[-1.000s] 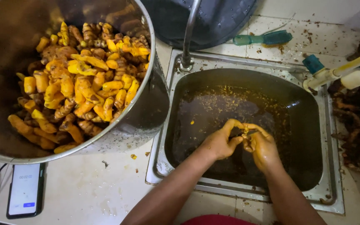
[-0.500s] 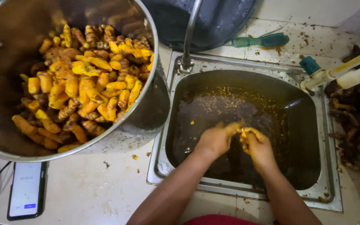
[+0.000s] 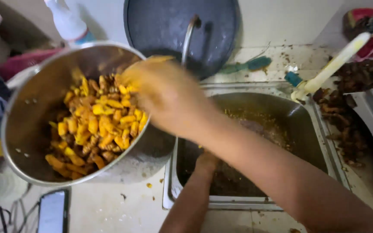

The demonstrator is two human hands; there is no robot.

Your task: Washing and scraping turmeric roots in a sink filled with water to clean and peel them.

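While my right hand hangs blurred over the steel pot's rim, grip unreadable, yellow turmeric pieces lie heaped just below and left of it; my left hand is down in the sink, mostly hidden, beside the pot.

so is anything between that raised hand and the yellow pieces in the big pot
Nothing visible. The right hand, blurred, hangs over the rim of the steel pot, directly above the yellow pieces, with open air between them. The left hand is down in the sink, mostly hidden behind the right forearm.
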